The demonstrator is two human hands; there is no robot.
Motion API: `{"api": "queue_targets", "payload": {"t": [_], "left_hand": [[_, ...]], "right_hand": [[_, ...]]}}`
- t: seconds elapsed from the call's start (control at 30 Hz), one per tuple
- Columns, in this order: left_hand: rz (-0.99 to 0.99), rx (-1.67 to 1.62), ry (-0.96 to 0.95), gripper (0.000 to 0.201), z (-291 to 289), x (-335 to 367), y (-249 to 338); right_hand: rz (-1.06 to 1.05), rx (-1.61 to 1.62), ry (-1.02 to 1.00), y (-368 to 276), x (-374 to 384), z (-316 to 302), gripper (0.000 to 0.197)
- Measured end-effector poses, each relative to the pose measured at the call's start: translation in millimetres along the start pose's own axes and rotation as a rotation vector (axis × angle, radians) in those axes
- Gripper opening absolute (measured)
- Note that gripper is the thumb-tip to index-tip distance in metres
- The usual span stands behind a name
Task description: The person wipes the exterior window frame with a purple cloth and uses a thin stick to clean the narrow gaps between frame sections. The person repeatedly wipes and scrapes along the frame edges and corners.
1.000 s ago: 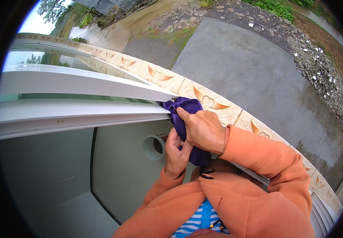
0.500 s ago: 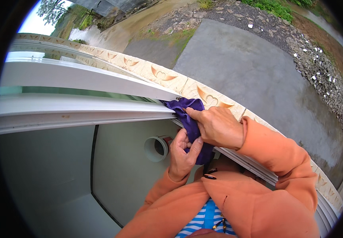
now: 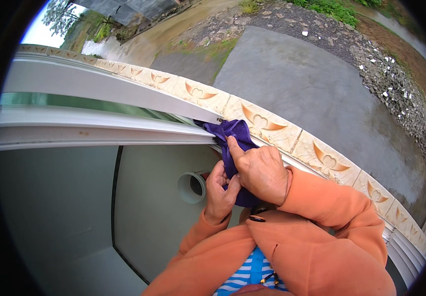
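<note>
A crumpled purple cloth (image 3: 238, 131) lies at the bottom end of the white window frame (image 3: 124, 132), partly tucked between the sash and the sill track. My right hand (image 3: 262, 171) presses on it from above, index finger stretched along the cloth and the other fingers curled. Below, my left hand (image 3: 219, 195) pinches the hanging part of the same cloth between thumb and fingers. The two hands nearly touch. What the cloth covers in the track is hidden.
A tiled ledge (image 3: 292, 133) with orange motifs runs outside the window, high above grey concrete (image 3: 292, 74) and rubble (image 3: 395, 98). Inside, a white bucket (image 3: 191, 187) stands on the floor below my left hand. White sliding tracks (image 3: 404, 251) continue at lower right.
My right hand has shifted slightly down and left, still on the cloth. The left hand has moved a little left with it. The view has tilted slightly, showing more ledge tiles.
</note>
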State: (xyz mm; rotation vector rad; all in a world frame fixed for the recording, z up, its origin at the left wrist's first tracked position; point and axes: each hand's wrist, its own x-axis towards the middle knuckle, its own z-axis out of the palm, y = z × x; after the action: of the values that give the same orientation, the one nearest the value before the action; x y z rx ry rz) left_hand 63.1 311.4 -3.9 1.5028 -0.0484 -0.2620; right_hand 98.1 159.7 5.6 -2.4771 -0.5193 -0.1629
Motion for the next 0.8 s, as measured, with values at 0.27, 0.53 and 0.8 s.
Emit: {"api": "queue_targets", "payload": {"t": [0.27, 0.53, 0.8], "left_hand": [[0.079, -0.025, 0.143, 0.032, -18.6, 30.8, -11.1], [0.029, 0.052, 0.025, 0.031, -19.3, 13.8, -9.9], [0.111, 0.240, 0.093, 0.015, -10.2, 10.6, -13.2]], "right_hand": [[0.041, 0.124, -0.017, -10.0, 44.5, 17.2, 0.044], [0.042, 0.088, -0.080, -10.4, 38.6, 10.3, 0.054], [-0.048, 0.189, -0.021, 6.7, 42.2, 19.8, 0.043]]}}
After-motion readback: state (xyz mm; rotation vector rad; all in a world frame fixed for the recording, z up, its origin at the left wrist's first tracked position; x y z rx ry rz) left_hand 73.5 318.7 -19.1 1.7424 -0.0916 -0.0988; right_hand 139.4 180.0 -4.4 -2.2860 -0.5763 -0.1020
